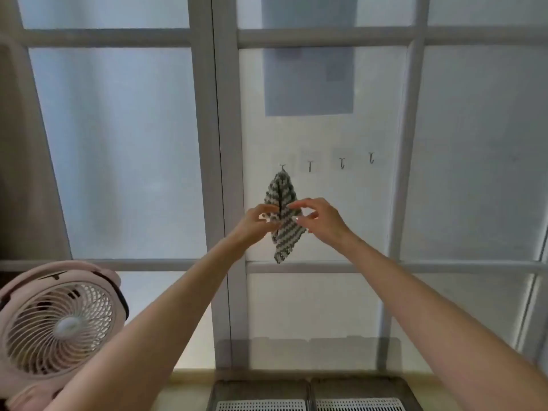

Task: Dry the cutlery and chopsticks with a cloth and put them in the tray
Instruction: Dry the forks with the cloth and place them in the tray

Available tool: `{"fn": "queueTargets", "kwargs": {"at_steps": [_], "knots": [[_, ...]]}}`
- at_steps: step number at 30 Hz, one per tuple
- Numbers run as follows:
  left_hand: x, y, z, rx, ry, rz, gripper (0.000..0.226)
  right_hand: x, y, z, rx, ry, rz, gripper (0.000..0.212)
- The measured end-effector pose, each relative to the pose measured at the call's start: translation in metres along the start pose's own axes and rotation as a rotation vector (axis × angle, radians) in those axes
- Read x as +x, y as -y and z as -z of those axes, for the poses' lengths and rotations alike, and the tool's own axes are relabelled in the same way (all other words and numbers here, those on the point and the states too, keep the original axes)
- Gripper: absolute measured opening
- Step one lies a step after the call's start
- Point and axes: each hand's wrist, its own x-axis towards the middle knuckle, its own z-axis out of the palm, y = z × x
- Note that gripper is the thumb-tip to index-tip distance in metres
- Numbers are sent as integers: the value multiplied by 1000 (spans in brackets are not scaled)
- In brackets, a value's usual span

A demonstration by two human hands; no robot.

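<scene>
Nearest my camera the left forearm (142, 327) and right forearm (439, 310) run up and inward, so both hands meet at one spot on the window. The left hand (255, 223) has its fingers curled in at the left edge of the cloth (281, 191) and seems to pinch it there, I judge to steady the fabric. The right hand (324, 221) is half open, forefinger and thumb parted with their tips at the cloth's right side. I cannot tell whether it has a hold yet. The striped cloth hangs by its top corner from a hook (282, 166) stuck to the glass, and droops in a long diamond with its lower point below both hands. It has to come up off that hook before any drying can start, so I read this as the very first step. Three bare hooks (342, 163) sit in a row to the right. A fan (59, 321) stands low on the left, beside the left forearm. Two trays (261, 388) with white grid inserts lie at the bottom edge. No cutlery or chopsticks are in view.
</scene>
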Motion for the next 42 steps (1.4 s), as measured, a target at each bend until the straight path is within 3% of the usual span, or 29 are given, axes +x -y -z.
{"fn": "queueTargets", "kwargs": {"at_steps": [3, 6, 11, 16, 19, 22, 24, 26, 28, 33, 36, 38, 40, 42], "knots": [[8, 0, -3, 84, 6, 40, 43, 22, 0, -15, -80, 92, -76, 32], [15, 4, -4, 34, -21, 117, 49, 45, 1, -36, -58, 112, -162, 34], [9, 11, 4, -62, -81, 86, 47, 72, -9, -43, -15, 153, -265, 53], [3, 13, 20, -147, -129, 46, 34, 71, 34, -17, 489, 12, -26, 51], [-3, 10, 20, -250, -182, -21, 51, 57, 70, 1, 496, 23, 156, 44], [-20, 4, 14, -315, -113, -112, 69, 28, 69, -1, 468, 27, 166, 31], [-35, 9, 6, -298, -76, -130, 70, 3, 53, -10, 481, 37, 111, 29], [-53, 23, -4, -304, -115, -91, 55, -25, 31, -23, 522, 64, 22, 27], [-71, 42, -15, -339, -147, 5, 36, -52, 3, -37, 579, 75, -107, 23], [-107, 92, -55, -518, -113, 298, 34, -118, -60, -75, 717, 123, -417, 30], [-131, 118, -76, -607, 32, 465, 32, -157, -86, -99, 733, 182, -578, 53], [-151, 139, -87, -625, 172, 466, 28, -185, -104, -111, 855, 250, -705, 63], [-166, 161, -93, -603, 230, 460, 30, -209, -121, -119, 1001, 329, -794, 60], [-178, 176, -98, -597, 248, 508, 37, -228, -128, -124, 1004, 375, -828, 42]]}}
